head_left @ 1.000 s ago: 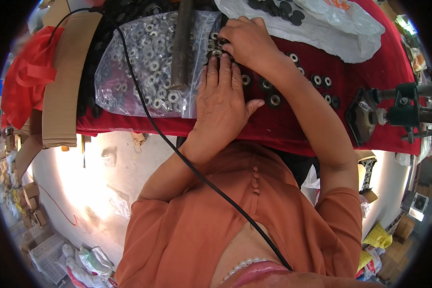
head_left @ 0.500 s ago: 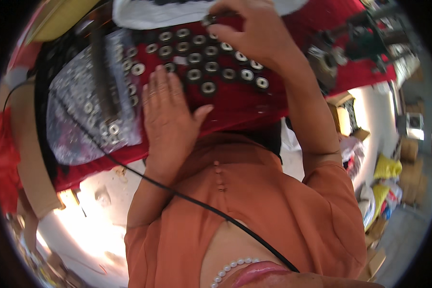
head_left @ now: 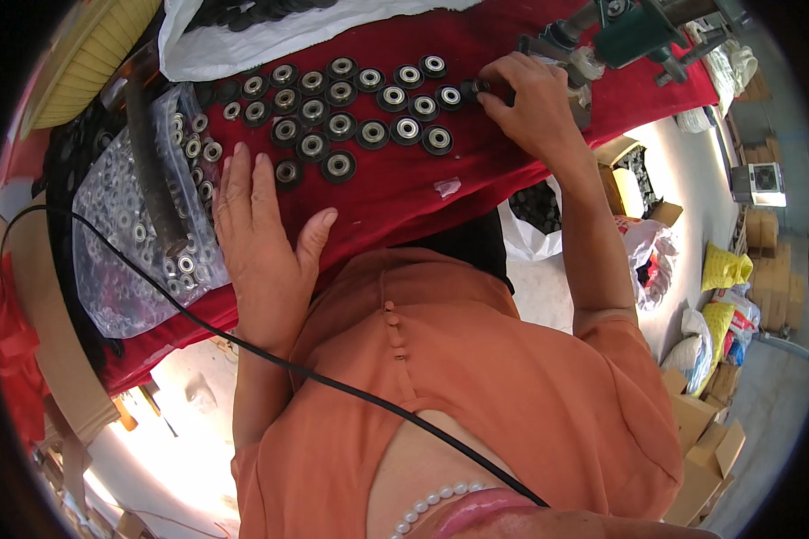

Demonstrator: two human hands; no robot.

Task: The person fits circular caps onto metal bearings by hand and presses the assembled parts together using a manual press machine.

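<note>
Several black rings with silver bearings (head_left: 340,125) in their centres lie in loose rows on the red cloth (head_left: 395,198). At the right end of these rows my right hand (head_left: 528,101) is closed, thumb and fingers pinching a small black ring (head_left: 473,89); the fingers partly hide it. My left hand (head_left: 259,229) rests palm down at the near left of the rows, fingers stretched out and holding nothing. Just left of it, loose bearings (head_left: 193,146) spill from a clear plastic bag (head_left: 99,260).
A dark metal bar (head_left: 144,162) lies across the plastic bag. White sacking (head_left: 234,58) with black parts sits at the far edge. A green metal tool or machine (head_left: 625,43) stands at the far right. A black cable (head_left: 333,361) crosses in front of me.
My right hand has moved from the far side of the rows, by the white sacking, to their right end. The whole view has shifted. My left hand still lies flat.
</note>
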